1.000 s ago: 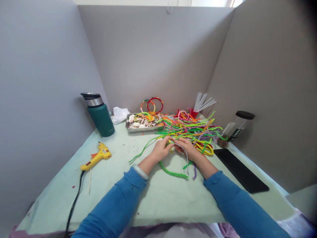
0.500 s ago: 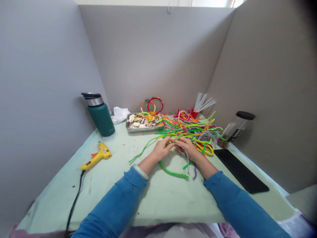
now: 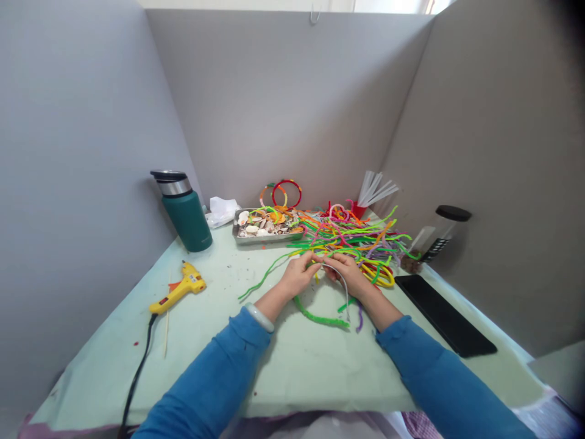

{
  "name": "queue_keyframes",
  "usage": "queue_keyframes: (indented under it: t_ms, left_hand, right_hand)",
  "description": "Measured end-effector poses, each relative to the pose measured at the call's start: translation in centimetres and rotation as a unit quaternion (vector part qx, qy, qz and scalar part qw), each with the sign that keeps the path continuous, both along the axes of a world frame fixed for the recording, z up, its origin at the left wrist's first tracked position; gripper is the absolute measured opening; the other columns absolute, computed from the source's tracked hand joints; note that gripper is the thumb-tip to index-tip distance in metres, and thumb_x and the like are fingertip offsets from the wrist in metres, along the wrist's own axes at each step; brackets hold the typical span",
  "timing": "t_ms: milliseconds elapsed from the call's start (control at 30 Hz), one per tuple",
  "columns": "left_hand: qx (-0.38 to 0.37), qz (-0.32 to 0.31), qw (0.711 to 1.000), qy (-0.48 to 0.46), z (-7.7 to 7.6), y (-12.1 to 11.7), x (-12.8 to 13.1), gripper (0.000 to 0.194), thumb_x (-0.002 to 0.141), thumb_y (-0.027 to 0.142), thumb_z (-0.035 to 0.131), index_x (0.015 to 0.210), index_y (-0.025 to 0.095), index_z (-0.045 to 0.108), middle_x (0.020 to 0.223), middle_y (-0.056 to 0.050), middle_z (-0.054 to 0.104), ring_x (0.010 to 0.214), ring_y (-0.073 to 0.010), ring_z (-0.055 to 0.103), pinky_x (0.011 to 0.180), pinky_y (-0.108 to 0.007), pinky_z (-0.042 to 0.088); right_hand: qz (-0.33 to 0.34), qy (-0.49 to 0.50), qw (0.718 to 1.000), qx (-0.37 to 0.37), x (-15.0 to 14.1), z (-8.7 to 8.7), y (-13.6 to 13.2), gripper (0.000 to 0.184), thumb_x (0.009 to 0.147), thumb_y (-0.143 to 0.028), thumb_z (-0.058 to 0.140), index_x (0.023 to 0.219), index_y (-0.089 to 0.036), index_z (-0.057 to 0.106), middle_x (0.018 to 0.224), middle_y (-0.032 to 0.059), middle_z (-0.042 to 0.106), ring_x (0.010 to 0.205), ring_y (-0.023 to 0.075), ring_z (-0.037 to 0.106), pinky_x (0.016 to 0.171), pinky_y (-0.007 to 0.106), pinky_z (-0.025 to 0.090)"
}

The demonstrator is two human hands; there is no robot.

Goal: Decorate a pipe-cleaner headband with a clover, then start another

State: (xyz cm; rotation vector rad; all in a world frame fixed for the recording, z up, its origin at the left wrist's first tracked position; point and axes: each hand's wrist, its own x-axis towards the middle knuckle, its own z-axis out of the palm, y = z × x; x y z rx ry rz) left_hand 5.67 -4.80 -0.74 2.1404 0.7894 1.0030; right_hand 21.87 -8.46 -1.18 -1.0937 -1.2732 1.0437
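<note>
Both hands hold a thin hoop near the middle of the table. A fuzzy green pipe cleaner wrapping [image 3: 322, 319] covers its lower left curve, while the bare grey stretch [image 3: 345, 285] bends down on the right. My left hand [image 3: 298, 275] is closed, thumb and fingers pinched on the hoop's top. Close beside it, my right hand [image 3: 346, 272] also pinches the hoop, its fingertips nearly touching the left ones. Fingers hide the part between them. Short green and purple pipe cleaner pieces [image 3: 359, 318] lie below my right hand.
Colourful pipe cleaners [image 3: 351, 235] pile up behind my hands, next to a metal tray [image 3: 269, 240] of shells. Two wrapped rings [image 3: 299, 194] lean at the back. A yellow glue gun [image 3: 183, 289] and green bottle [image 3: 186, 219] are left; a black slab [image 3: 443, 314] and jar [image 3: 441, 235], right.
Hardly anything differs. Both hands keep their pinch on the hoop, and its lower ends have shifted very slightly.
</note>
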Motion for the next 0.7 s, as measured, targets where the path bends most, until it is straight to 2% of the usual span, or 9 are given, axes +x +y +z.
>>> queue_keyframes:
  t_ms: [500, 700]
  left_hand:
    - [0.053, 0.011, 0.998, 0.032, 0.45, -0.17, -0.1, 0.015, 0.083, 0.027, 0.048, 0.09, 0.018, 0.059, 0.069, 0.002, 0.059, 0.063, -0.0115, 0.05, 0.06, -0.021, 0.035]
    - [0.048, 0.019, 0.998, 0.041, 0.54, -0.22, -0.16, 0.016, 0.083, 0.028, 0.048, 0.091, 0.019, 0.059, 0.066, 0.002, 0.057, 0.06, -0.0115, 0.048, 0.059, -0.021, 0.034]
  right_hand:
    - [-0.01, -0.028, 0.999, 0.017, 0.25, -0.35, 0.24, 0.03, 0.074, -0.04, 0.062, 0.057, -0.016, 0.055, 0.046, -0.0049, 0.046, 0.042, 0.0078, 0.038, 0.044, 0.024, 0.025]
    - [0.001, -0.034, 0.999, 0.018, 0.23, -0.17, 0.14, 0.032, 0.075, -0.041, 0.061, 0.056, -0.016, 0.055, 0.046, -0.004, 0.046, 0.042, 0.0085, 0.039, 0.043, 0.025, 0.025]
